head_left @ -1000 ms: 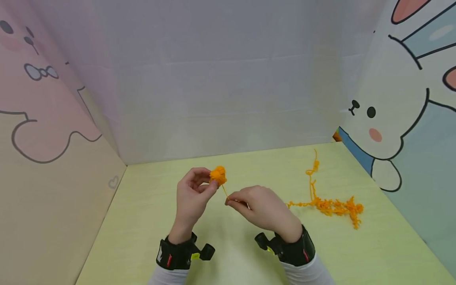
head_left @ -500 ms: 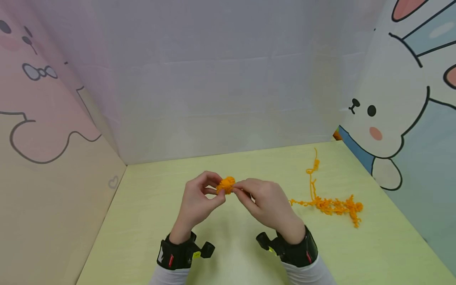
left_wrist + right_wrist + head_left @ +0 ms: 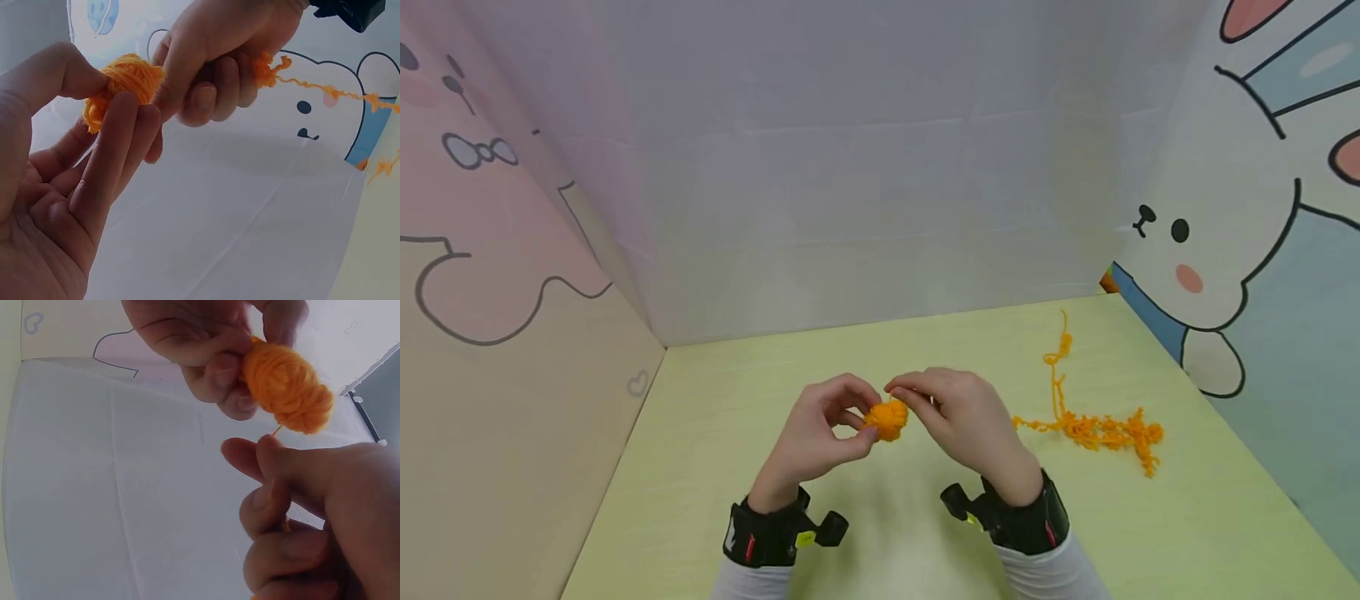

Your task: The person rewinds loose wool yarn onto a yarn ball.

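left hand (image 3: 820, 425) pinching small orange yarn ball (image 3: 887, 420) between thumb and fingertips, gap in the grip only as wide as the ball. ball held up above the pale green table (image 3: 700, 442), near the middle, just beside right hand (image 3: 958, 417). right hand: thumb and index pinched together on thin strand (image 3: 278, 429) coming off the ball, other fingers curled, bit of orange showing among them. loose yarn tangle (image 3: 1105, 433) lies on table to the right; can't tell for sure if it joins the strand, right arm blocks that part. black wrist straps (image 3: 760, 533) on both wrists. rabbit drawing (image 3: 1225, 250) on right wall.
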`<control>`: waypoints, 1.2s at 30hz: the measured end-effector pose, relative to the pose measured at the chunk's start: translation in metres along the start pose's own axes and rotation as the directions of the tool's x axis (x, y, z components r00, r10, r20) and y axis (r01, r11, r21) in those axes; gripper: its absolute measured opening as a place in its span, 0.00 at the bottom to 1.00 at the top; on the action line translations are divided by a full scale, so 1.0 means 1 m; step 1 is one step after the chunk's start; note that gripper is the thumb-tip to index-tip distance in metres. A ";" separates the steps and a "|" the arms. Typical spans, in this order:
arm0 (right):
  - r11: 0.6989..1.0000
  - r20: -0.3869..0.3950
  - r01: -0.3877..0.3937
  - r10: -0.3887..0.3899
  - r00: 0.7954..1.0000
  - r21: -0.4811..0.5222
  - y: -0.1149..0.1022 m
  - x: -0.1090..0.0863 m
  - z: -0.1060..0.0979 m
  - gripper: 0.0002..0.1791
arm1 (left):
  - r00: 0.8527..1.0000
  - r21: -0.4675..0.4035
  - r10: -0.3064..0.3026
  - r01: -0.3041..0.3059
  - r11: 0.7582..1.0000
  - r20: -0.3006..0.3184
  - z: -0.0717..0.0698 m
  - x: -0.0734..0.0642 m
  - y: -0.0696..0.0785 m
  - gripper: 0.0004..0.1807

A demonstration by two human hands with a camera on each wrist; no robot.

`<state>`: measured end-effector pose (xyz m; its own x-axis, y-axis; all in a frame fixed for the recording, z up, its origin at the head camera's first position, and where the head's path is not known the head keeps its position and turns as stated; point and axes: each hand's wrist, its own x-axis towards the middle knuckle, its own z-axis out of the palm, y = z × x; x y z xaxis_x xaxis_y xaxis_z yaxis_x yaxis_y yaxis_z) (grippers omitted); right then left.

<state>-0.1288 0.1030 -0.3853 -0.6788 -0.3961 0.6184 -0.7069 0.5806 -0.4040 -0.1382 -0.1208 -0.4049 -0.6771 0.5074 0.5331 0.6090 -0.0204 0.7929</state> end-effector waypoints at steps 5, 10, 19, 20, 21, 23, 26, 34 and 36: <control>0.997 0.137 -0.052 0.061 0.989 -0.065 -0.003 0.000 0.005 0.04 | 0.997 -0.130 -0.011 0.001 0.991 -0.078 0.003 0.001 -0.001 0.19; 0.990 0.172 -0.043 0.066 0.983 -0.137 -0.008 0.001 0.013 0.10 | 0.958 -0.135 -0.143 0.112 0.984 -0.248 0.011 0.004 -0.002 0.21; 0.965 0.122 -0.166 0.194 0.973 -0.205 -0.008 -0.001 0.017 0.12 | 0.959 0.133 -0.127 0.165 0.977 -0.252 0.024 0.005 -0.002 0.23; 0.963 0.117 -0.175 0.202 0.972 -0.206 -0.008 -0.001 0.017 0.12 | 0.961 0.142 -0.120 0.159 0.977 -0.250 0.025 0.005 -0.003 0.23; 0.961 0.112 -0.182 0.208 0.972 -0.207 -0.008 0.000 0.017 0.12 | 0.962 0.140 -0.115 0.153 0.978 -0.248 0.026 0.006 -0.003 0.23; 0.959 0.108 -0.190 0.216 0.970 -0.211 -0.008 0.000 0.016 0.11 | 0.958 0.125 -0.140 0.176 0.976 -0.251 0.027 0.007 0.000 0.23; 0.957 0.122 -0.182 0.213 0.969 -0.227 -0.007 0.000 0.016 0.09 | 0.939 0.110 -0.229 0.263 0.958 -0.256 0.025 0.008 0.003 0.20; 0.968 0.123 -0.174 0.198 0.972 -0.182 -0.004 0.001 0.019 0.10 | 0.877 -0.135 -0.402 0.379 0.915 -0.264 0.011 0.005 0.004 0.18; 0.974 0.147 -0.166 0.189 0.971 -0.156 -0.005 0.001 0.021 0.09 | 0.863 -0.220 -0.399 0.344 0.913 -0.309 0.011 0.006 0.004 0.19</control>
<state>-0.1304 0.0849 -0.3963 -0.8222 -0.3793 0.4244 -0.5443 0.7420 -0.3913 -0.1355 -0.1087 -0.4020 -0.9553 0.1801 0.2346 0.2324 -0.0336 0.9720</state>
